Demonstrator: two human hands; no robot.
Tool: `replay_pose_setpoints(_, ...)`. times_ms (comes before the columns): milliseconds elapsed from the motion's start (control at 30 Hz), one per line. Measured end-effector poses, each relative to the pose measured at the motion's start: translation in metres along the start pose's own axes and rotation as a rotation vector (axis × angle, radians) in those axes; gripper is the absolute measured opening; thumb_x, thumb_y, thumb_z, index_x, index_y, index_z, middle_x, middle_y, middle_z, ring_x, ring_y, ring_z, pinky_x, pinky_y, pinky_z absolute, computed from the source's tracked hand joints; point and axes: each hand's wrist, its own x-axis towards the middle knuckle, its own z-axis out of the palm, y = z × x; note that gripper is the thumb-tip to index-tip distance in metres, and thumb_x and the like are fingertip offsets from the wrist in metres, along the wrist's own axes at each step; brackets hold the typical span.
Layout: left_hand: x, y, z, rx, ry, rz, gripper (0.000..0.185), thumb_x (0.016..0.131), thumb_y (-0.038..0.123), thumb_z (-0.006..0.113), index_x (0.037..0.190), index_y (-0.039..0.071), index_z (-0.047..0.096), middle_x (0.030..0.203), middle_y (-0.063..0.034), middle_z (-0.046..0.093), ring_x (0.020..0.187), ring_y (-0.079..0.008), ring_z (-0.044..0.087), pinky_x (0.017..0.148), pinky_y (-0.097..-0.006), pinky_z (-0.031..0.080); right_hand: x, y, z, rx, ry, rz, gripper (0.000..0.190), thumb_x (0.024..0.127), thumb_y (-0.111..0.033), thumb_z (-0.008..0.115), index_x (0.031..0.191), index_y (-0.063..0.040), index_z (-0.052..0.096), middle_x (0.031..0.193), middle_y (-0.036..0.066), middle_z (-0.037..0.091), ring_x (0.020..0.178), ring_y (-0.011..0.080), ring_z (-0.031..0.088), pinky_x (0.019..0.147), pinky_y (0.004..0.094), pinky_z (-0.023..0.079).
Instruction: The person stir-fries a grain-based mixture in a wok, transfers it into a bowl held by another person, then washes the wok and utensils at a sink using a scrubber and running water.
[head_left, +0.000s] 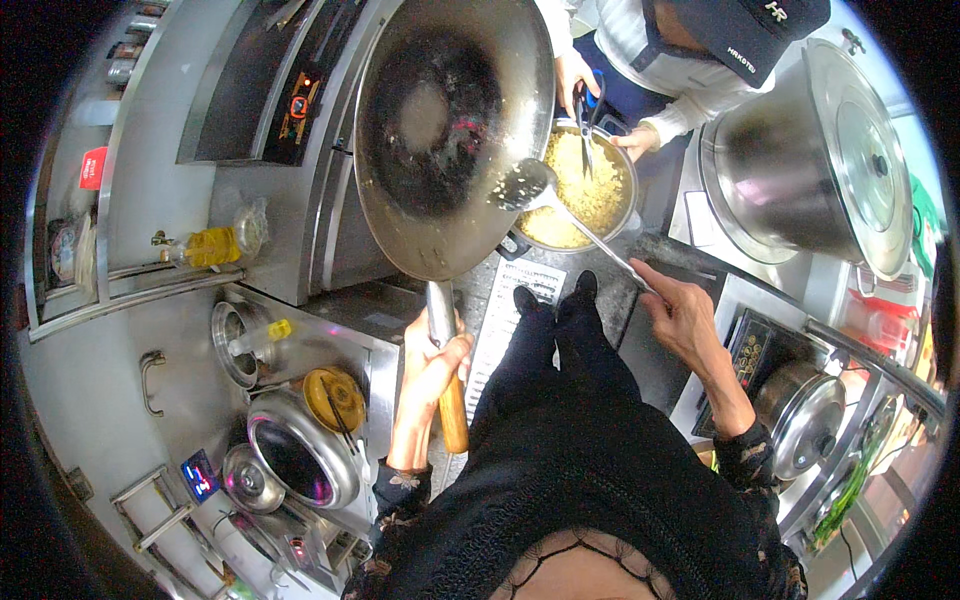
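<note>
My left hand (435, 360) grips the handle of a large metal wok (450, 202), which is tilted so its dark, worn inner face shows. In my right hand (682, 311) is the long handle of a metal cooking ladle (589, 232). Bits of pale food cling to the ladle's dark bowl, which overlaps the wok's rim in the view. Beyond it, a round metal pot (634, 187) holds yellow, crumbly food (581, 199). Another person's hand holds scissors (586, 146) with the blades pointing down over that food. Their other hand touches the pot's rim.
A tall stockpot (780, 157) with a glass lid stands at the right. Below it are an induction cooker (742, 360) and a lidded pot (802, 420). At left are an oil bottle (206, 247), a wooden bowl with chopsticks (330, 394) and metal pots. A grated mat (517, 315) lies underfoot.
</note>
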Motion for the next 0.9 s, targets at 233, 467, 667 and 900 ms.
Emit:
replay_pose_setpoints(233,0.0,0.008,0.0,-0.057,0.117,-0.031,0.021,0.079,-0.005,0.057,0.098,0.002,0.051,0.072,-0.005,0.057,0.05,-0.0107,0.054,0.044,-0.0243,0.045,-0.021,0.021,-0.04,-0.29,-0.021,0.116,0.054,0.081,-0.005,0.066,0.133,-0.018,0.061,0.09,0.018,0.069,0.079,0.0391,0.067,0.067,0.0474,0.052)
replay_pose_setpoints(467,-0.016,0.015,-0.007,-0.352,0.231,-0.059,0.023,0.077,-0.005,0.056,0.099,-0.003,0.052,0.062,-0.0049,0.053,0.042,-0.0134,0.051,0.037,-0.027,0.045,0.017,0.035,0.011,0.21,0.124,-0.101,0.042,0.093,-0.005,0.058,0.135,0.0,0.057,0.114,0.011,0.072,0.077,0.015,0.063,0.068,0.0293,0.049)
replay_pose_setpoints(667,-0.029,-0.021,-0.036,-0.685,0.364,0.025,0.017,0.083,0.003,0.06,0.095,-0.002,0.05,0.061,-0.0048,0.049,0.041,-0.0108,0.045,0.036,-0.0248,0.041,0.046,0.046,0.054,0.437,0.039,-0.018,0.044,0.099,-0.018,0.059,0.139,0.001,0.054,0.099,-0.002,0.063,0.064,0.0023,0.04,0.056,0.0205,0.032)
replay_pose_setpoints(900,-0.1,-0.14,-0.069,-1.045,0.408,0.28,0.016,0.082,0.001,0.06,0.093,0.0,0.049,0.063,-0.0049,0.047,0.04,-0.0105,0.043,0.034,-0.0259,0.04,0.036,0.106,0.14,0.469,0.062,-0.035,0.027,0.1,-0.022,0.053,0.105,0.002,0.064,0.084,-0.001,0.055,0.075,0.01,0.046,0.067,0.0247,0.036)
